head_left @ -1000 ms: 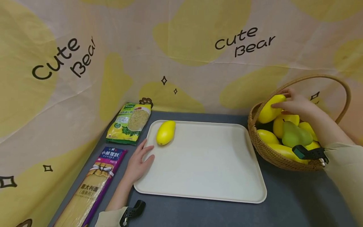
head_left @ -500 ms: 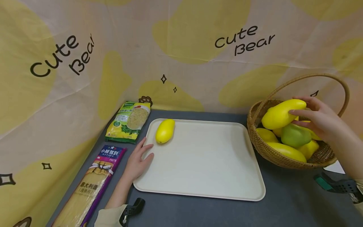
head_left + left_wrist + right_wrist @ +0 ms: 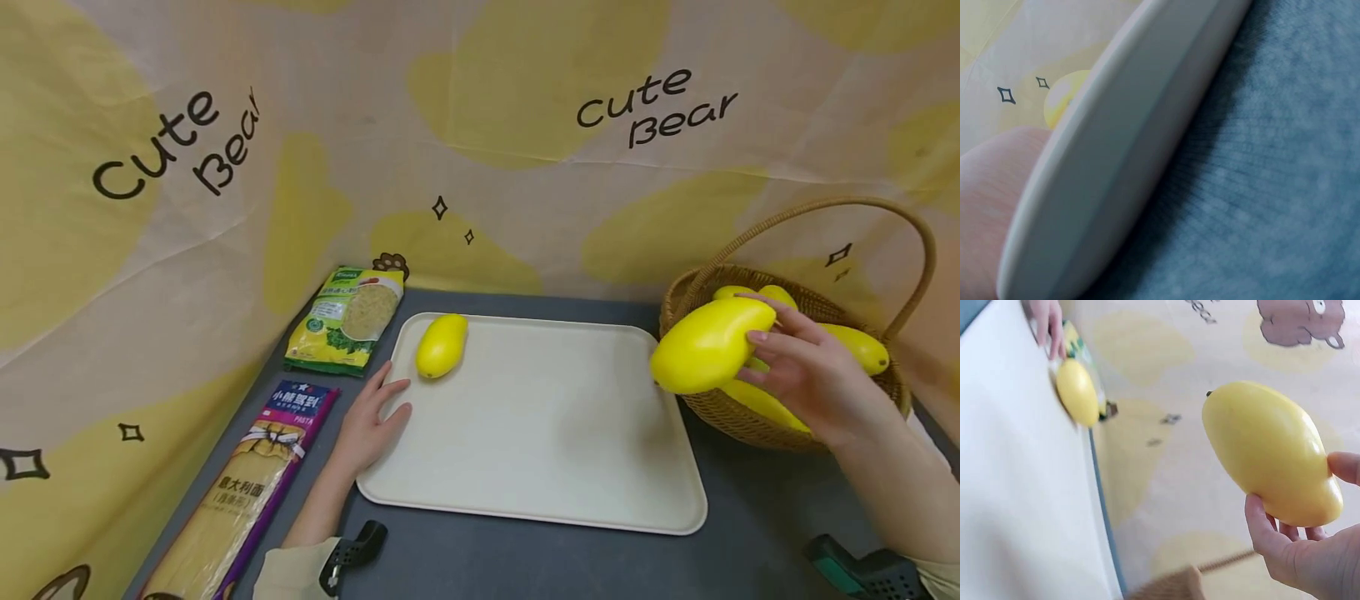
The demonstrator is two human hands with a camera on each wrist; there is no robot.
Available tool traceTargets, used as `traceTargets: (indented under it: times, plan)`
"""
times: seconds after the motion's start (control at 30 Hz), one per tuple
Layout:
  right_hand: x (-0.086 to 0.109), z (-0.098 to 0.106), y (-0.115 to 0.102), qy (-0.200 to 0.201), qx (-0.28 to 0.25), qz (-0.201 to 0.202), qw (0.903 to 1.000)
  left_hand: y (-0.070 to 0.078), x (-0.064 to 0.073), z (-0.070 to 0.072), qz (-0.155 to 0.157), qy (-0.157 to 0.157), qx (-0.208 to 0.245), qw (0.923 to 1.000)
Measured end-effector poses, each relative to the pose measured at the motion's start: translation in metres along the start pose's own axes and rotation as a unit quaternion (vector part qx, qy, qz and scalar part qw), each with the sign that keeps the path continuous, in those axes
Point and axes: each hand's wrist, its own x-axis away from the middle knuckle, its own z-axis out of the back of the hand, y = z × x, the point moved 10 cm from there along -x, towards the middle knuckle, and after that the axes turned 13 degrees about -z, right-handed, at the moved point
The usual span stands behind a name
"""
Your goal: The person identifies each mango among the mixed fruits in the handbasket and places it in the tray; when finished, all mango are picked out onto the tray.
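1. Yellow and smooth, one mango (image 3: 708, 346) is grasped in our right hand (image 3: 825, 375), thumb on one side and fingers on the other, around one end. We hold it aloft, its dark-tipped end pointing away from our palm.
2. From the head view, it overlaps the far right corner of the cream tray (image 3: 540, 433) and the near left rim of the wicker basket (image 3: 716, 417).
3. Our left hand (image 3: 369, 429) rests on the tray's left edge with a slack grip, its fingers spread over the rim.
4. Near the tray's far left corner lies a second mango (image 3: 441, 346), just beyond our left fingertips.
5. Beside the tray's right edge we see the basket holding more yellow fruit, partly hidden by our right hand.
6. Along the bench's left edge we have a pasta packet (image 3: 240, 492), with a yellow-green bag (image 3: 345, 321) farther back, towards the far left corner.
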Motion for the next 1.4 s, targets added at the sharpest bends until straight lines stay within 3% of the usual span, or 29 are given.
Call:
traceTargets:
  times: [0.17, 0.33, 0.5, 0.73, 1.17, 1.4]
  plan:
    - [-0.021, -0.028, 0.036, -0.007, -0.01, -0.045, 0.9989, 0.001, 0.0, -0.001, -0.004, 0.002, 0.001, 1.0]
    - [-0.048, -0.048, 0.074, 0.023, -0.017, -0.106, 0.9939, 0.002, 0.0, -0.001, -0.005, 0.005, -0.001, 1.0]
    - [-0.077, -0.052, 0.11, 0.069, -0.039, -0.158, 0.9843, 0.001, -0.001, -0.001, -0.002, 0.006, -0.002, 1.0]
    - [-0.122, -0.044, 0.151, 0.104, -0.055, -0.188, 0.9751, 0.002, 0.0, 0.0, -0.007, 0.006, -0.004, 0.9999]
    - [-0.184, -0.028, 0.188, 0.152, -0.033, -0.227, 0.9613, 0.0, 0.0, -0.001, 0.002, 0.006, -0.005, 1.0]
    - [-0.2, -0.03, 0.193, 0.136, -0.001, -0.222, 0.9655, -0.001, -0.001, -0.001, 0.001, 0.008, -0.005, 1.0]
